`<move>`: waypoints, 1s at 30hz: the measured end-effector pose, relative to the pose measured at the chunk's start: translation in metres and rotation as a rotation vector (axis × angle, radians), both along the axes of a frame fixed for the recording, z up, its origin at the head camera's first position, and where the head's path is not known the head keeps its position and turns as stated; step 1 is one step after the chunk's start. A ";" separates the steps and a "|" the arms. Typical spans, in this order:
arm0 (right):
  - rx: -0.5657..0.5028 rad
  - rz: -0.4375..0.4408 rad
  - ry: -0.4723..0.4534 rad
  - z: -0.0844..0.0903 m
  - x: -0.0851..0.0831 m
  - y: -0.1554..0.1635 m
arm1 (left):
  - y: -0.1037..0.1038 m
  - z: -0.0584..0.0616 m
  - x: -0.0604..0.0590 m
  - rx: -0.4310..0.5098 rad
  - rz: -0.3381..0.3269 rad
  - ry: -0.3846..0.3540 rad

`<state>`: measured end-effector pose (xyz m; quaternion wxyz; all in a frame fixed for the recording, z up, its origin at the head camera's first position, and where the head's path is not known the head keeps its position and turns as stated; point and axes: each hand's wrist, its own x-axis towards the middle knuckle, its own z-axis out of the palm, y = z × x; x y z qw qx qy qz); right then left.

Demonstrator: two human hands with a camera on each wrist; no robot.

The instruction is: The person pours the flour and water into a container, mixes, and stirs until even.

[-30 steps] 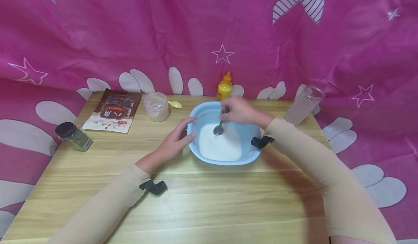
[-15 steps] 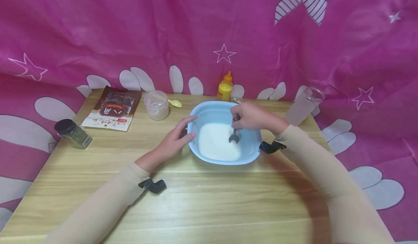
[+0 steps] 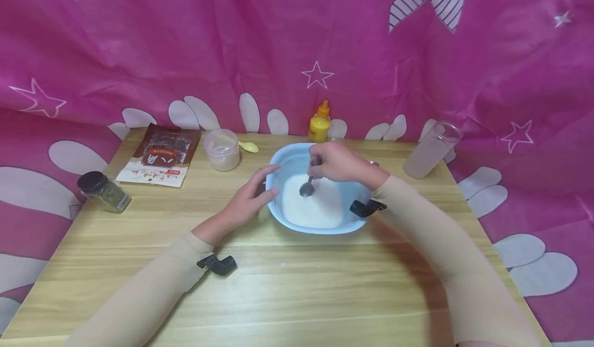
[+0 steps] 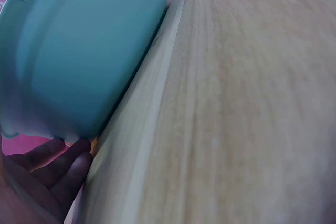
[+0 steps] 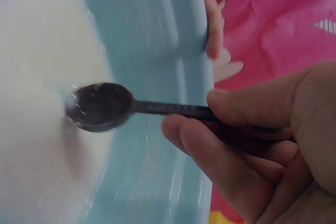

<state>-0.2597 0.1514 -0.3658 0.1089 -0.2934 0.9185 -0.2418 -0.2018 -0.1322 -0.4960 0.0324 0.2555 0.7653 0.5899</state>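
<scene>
The right hand [image 3: 341, 162] is holding a dark metal spoon [image 3: 307, 187] by its handle, fingers [image 5: 220, 153] and thumb curled round the shaft, and the bowl of the spoon is dipping into the white liquid [image 3: 313, 206] inside the light blue basin [image 3: 285, 161]. The basin is sitting at the middle of the wooden surface [image 3: 297, 285], a little toward the far side. The left hand [image 3: 248, 202] is resting against the basin's left rim with its fingers loose and fairly straight, bracing rather than gripping; the left wrist view is showing the fingertips [image 4: 63, 163] tucked beside the basin's outer wall [image 4: 89, 61].

To stir well here, the spoon should probably be travelling low and staying inside the liquid, away from the shallow edge, since the basin is wide and a fast sweep could slop liquid over the rim. The bracing hand seems to be helping to keep the light basin from sliding.

Around it, a yellow squeeze bottle [image 3: 319, 124] is standing just beyond the far rim, near the stirring hand. A clear tumbler [image 3: 430, 151] is standing at the far right. To the left are lying a small lidded tub [image 3: 223, 150], a pale yellow spoon [image 3: 249, 147], a brown packet [image 3: 161, 156] and a dark-capped spice jar [image 3: 103, 192], all well apart from the basin.
</scene>
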 end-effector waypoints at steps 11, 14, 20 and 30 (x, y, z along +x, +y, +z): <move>0.022 -0.136 0.098 -0.003 -0.017 0.032 | 0.000 -0.001 -0.001 0.020 -0.013 0.015; 0.055 -0.139 0.068 0.001 -0.007 0.038 | -0.002 -0.001 -0.002 0.017 -0.010 0.022; 0.075 -0.087 0.015 0.008 0.018 0.039 | -0.005 0.004 -0.004 0.009 -0.007 0.018; 0.011 0.110 -0.003 0.002 0.036 0.012 | -0.003 0.002 0.001 0.009 -0.011 0.002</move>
